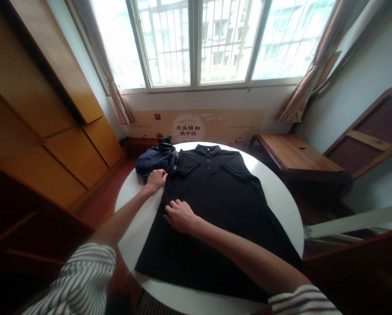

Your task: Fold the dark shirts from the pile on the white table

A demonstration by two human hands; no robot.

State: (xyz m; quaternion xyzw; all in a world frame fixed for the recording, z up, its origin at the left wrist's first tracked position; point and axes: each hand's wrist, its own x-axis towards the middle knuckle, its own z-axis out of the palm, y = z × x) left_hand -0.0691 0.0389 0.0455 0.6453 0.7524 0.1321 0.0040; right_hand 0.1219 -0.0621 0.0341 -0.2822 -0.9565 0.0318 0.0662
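Note:
A black short-sleeved polo shirt (215, 205) lies spread out on a round white table (129, 210), its buttoned collar toward the window and its hem toward me. My left hand (157, 179) is closed at the shirt's left edge, just below the sleeve, with the fingertips pinching the cloth there. Over the left side of the shirt's body, my right hand (180, 215) has its fingers bent down onto the fabric, gathered at the side edge. A dark blue bundle of cloth (154, 159) sits beside the left sleeve, right behind my left hand.
A wooden side table (297, 153) stands to the right, near a leaning wooden frame panel (373, 127). Yellow-brown cabinets (64, 162) line the left wall. A printed banner (238, 124) hangs under the barred window (225, 43).

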